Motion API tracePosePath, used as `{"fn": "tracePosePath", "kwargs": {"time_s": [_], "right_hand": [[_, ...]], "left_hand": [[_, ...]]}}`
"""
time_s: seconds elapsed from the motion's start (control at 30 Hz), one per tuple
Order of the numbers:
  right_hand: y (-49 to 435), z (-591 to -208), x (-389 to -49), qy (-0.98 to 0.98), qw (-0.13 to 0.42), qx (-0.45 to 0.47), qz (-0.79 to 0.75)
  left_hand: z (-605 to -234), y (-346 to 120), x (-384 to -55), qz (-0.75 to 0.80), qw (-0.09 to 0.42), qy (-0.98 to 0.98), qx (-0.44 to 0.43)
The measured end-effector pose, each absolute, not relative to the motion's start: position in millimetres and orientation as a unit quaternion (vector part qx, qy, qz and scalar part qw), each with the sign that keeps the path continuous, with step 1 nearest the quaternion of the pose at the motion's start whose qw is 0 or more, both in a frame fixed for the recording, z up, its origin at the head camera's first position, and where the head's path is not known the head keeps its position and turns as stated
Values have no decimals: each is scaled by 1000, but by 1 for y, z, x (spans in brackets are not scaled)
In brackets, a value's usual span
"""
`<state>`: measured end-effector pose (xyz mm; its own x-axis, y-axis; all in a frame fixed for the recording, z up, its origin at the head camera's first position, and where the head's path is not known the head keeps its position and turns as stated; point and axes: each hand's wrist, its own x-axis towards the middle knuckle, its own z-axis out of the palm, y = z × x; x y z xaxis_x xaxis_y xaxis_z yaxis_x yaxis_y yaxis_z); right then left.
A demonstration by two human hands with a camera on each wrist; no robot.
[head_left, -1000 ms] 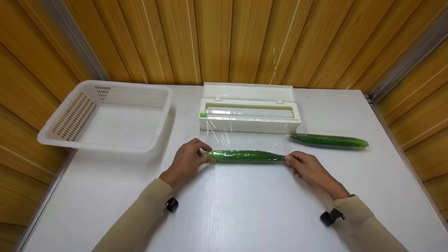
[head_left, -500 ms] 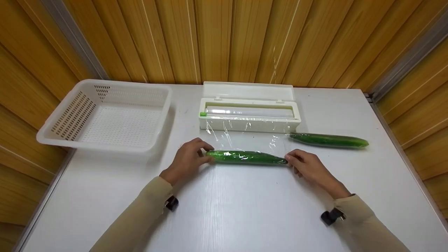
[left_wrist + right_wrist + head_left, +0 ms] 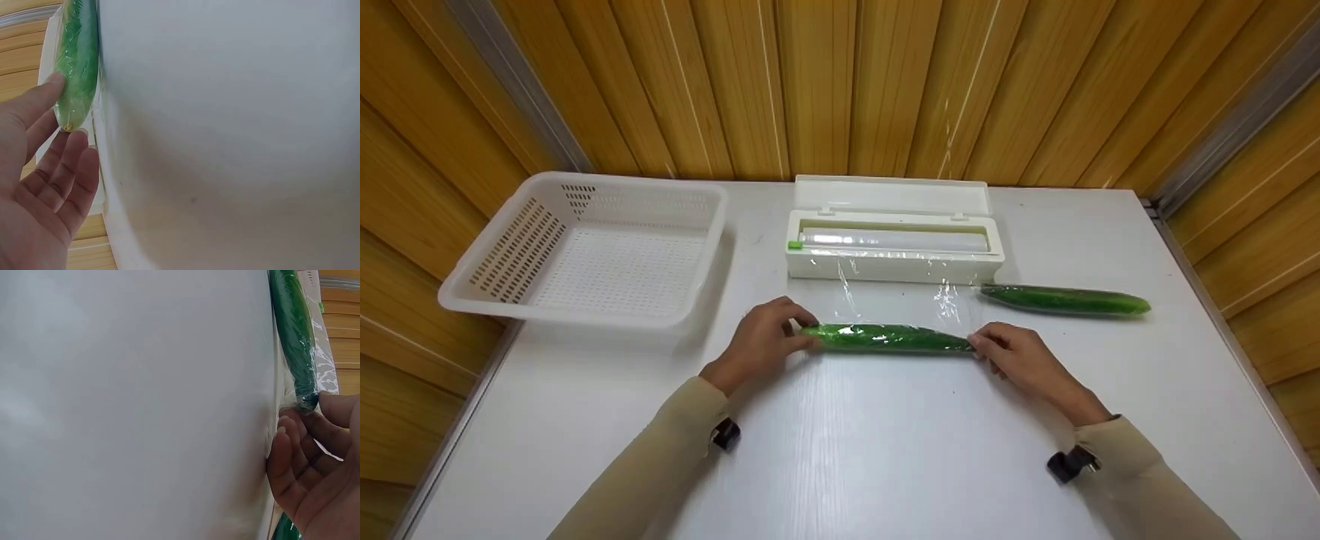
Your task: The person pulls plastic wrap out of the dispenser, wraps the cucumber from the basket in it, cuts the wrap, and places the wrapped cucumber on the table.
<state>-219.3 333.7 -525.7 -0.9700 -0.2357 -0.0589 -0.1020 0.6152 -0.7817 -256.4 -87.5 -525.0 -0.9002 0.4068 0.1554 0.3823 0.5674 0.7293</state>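
A green cucumber (image 3: 885,338) lies crosswise before me, covered in shiny cling film that stretches back to a white dispenser box (image 3: 894,268). At its blunt left end, my left hand (image 3: 765,335) grips it between thumb and fingers; the left wrist view shows the thumb on the wrapped cucumber (image 3: 79,67). My right hand (image 3: 1024,360) pinches the narrow right end, where film bunches around the tip of the cucumber (image 3: 295,332) in the right wrist view. A film roll (image 3: 892,240) sits inside the box under its raised lid, and a green slider (image 3: 795,245) is at the left of its front edge.
Behind my right hand lies a second film-wrapped cucumber (image 3: 1065,301). A white perforated plastic basket (image 3: 701,281) stands at the back left. The white table (image 3: 870,450) ends at a wood-panelled wall (image 3: 885,90).
The cucumber has rolled slightly in place between both hands, its narrow end turning a little toward me. Creases in the stretched film have shifted, with more showing on the right.
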Motion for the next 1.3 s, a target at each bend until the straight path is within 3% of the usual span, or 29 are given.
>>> {"fn": "tracePosePath", "kwargs": {"time_s": [0.37, 0.77, 1.13, 1.3], "right_hand": [[333, -521, -221, 911, 64, -99, -395], [329, -512, -226, 942, -30, -140, -304], [315, -497, -234, 939, -83, -185, -276], [306, -490, -237, 937, -87, -197, -274]], "left_hand": [[-525, -88, -260, 437, 7, 872, 220], [-517, -91, -280, 467, -140, 856, 174], [-506, -95, -297, 426, -188, 874, 140], [-508, -98, -303, 419, -181, 882, 120]]}}
